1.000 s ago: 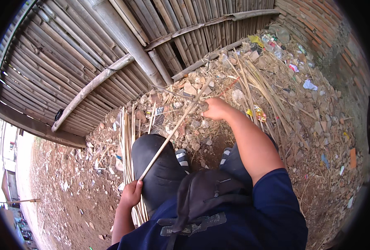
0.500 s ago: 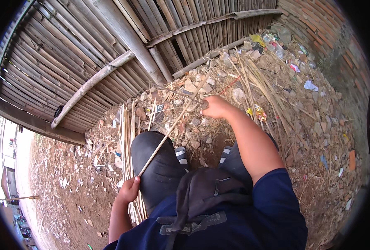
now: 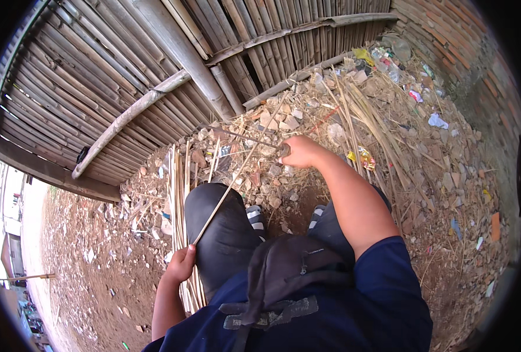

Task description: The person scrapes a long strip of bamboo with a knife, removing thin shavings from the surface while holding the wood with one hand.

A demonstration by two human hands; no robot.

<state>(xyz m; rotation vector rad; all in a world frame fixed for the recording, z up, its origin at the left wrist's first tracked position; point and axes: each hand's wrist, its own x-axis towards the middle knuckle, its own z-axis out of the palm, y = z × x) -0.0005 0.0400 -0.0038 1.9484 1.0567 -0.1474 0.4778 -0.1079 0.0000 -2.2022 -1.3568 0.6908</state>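
A long thin bamboo strip (image 3: pixel 222 199) slants from my left hand (image 3: pixel 182 264), which grips its near end beside my left knee. It rises away to the right over the rubble. My right hand (image 3: pixel 301 152) is closed round the handle of a long knife (image 3: pixel 245 138). Its dark, narrow blade points left and crosses the strip near the strip's far part; whether it presses on it I cannot tell. More pale bamboo strips (image 3: pixel 179 205) lie in a bundle along the outer side of my left leg.
A bamboo-slat wall (image 3: pixel 114 76) with a thick pole (image 3: pixel 184 53) stands ahead; a brick wall (image 3: pixel 448 35) is at the far right. Long split strips (image 3: pixel 372 117) lie on the stony ground, among litter and a shiny yellow wrapper (image 3: pixel 363 158).
The right hand has shifted slightly left and the knife's blade now shows more plainly across the strip. The strip's far end has swung a little left; the left hand is nearly still.
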